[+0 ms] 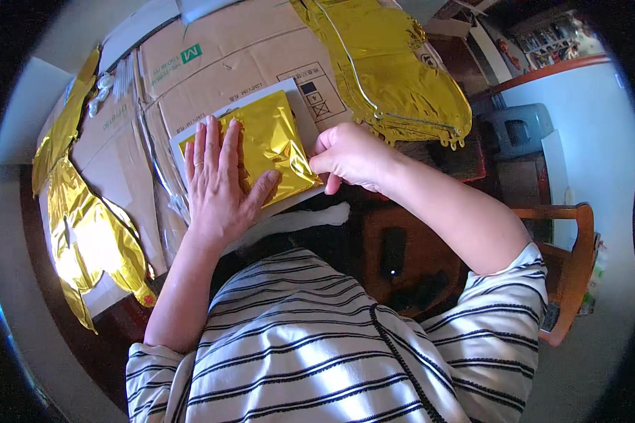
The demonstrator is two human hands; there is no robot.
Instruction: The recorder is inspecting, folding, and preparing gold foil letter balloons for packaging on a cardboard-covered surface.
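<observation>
A folded sheet of shiny gold foil lies on a flat white board in front of me. My left hand rests flat on the foil's left side, fingers stretched out, a ring on one of them. At the foil's lower right corner, my right hand has its fingers pinched together against the edge. The foil is creased and puckered beside those fingertips. Whether the pinch takes in only foil is hidden.
Flattened brown cardboard covers the table. More gold foil pieces hang over its left side, and a gold foil bag shape with a white cord lies at the far right. A wooden chair and a blue-grey stool stand to the right.
</observation>
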